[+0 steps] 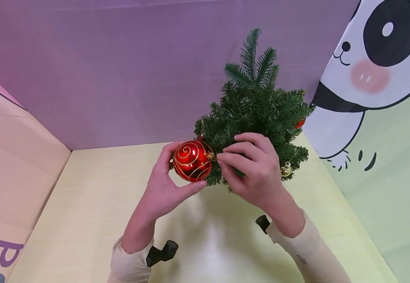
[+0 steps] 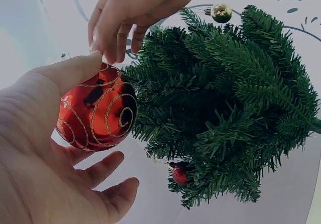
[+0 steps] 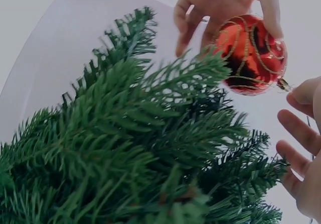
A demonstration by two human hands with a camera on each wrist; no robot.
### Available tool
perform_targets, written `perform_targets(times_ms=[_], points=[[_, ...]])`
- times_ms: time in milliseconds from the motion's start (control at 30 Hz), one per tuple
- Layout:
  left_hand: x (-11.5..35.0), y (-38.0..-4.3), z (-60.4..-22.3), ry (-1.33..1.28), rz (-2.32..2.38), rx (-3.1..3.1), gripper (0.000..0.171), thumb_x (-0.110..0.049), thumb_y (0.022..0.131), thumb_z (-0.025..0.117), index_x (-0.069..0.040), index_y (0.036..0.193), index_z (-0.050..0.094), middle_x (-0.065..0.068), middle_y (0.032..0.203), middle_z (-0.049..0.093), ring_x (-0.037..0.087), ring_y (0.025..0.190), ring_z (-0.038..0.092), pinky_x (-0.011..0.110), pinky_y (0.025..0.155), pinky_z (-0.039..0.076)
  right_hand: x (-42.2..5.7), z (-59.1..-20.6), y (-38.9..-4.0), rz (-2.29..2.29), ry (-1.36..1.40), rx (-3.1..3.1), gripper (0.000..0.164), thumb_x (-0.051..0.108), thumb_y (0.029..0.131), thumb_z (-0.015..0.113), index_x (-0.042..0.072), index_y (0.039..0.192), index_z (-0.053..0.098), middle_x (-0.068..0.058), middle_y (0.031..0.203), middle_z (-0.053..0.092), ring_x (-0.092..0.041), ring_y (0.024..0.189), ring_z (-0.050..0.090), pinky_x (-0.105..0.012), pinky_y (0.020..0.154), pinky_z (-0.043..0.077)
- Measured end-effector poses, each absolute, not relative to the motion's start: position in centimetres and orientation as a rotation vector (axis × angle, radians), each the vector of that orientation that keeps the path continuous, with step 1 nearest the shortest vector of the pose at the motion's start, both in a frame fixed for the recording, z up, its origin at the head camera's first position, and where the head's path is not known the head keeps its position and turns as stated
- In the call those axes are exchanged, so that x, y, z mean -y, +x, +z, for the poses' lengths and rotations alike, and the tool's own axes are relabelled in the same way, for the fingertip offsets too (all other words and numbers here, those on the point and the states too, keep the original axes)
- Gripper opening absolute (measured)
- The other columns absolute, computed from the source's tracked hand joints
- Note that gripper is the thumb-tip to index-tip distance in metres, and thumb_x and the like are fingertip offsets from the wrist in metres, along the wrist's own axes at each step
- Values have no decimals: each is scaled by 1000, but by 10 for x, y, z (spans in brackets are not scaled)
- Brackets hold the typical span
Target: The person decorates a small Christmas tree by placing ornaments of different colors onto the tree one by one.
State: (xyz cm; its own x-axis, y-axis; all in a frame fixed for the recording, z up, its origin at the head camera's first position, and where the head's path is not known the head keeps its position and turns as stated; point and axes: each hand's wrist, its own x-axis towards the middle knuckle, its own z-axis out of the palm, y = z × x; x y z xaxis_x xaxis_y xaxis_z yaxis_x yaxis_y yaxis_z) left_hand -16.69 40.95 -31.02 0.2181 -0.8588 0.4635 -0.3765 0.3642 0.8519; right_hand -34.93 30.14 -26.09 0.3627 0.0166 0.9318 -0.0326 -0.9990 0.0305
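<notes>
A shiny red Christmas bauble (image 1: 192,161) with gold glitter swirls is held by my left hand (image 1: 166,188), thumb below and fingers behind it. My right hand (image 1: 256,169) pinches the gold hanging loop at the bauble's cap (image 1: 210,156) between thumb and forefinger. In the right wrist view the gold cap (image 3: 284,85) points toward the right fingertips. Just behind both hands stands a small green Christmas tree (image 1: 251,106), its lower front partly hidden by the right hand.
On the tree hang a gold ornament (image 1: 286,169), a red ornament (image 1: 299,123) at the right, and a small red glitter ball (image 2: 179,175) at the left. A purple backdrop (image 1: 130,74) rises behind the pale tabletop (image 1: 95,220). A panda-printed panel (image 1: 364,188) stands at the right.
</notes>
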Motion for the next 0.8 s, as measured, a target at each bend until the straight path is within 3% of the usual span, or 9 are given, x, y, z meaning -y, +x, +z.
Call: perform_targets(times_ms=[367, 600, 800], points=[[-413, -170, -315, 1287, -512, 1403, 86, -15, 71, 88, -19, 142, 40, -7, 134, 48, 12, 121, 46, 44, 93, 42, -304, -243, -350, 1851, 2788, 67, 16, 9, 85, 63, 5, 74, 74, -4, 74, 69, -28, 82, 60, -36, 80, 47], [-420, -171, -310, 1386, -507, 1454, 93, -24, 73, 87, -24, 148, 30, -7, 143, 37, 9, 131, 36, 41, 100, 37, -303, -242, -348, 1788, 2862, 117, 12, 8, 83, 65, 7, 75, 74, -2, 74, 68, -24, 83, 59, -34, 77, 47], [-425, -173, -301, 1351, -445, 1542, 81, -26, 74, 86, -24, 143, 43, -6, 144, 34, 11, 134, 30, 46, 102, 35, -300, -242, -348, 1688, 2919, 152, 11, 9, 84, 66, 8, 77, 74, -1, 75, 68, -23, 83, 58, -33, 77, 46]])
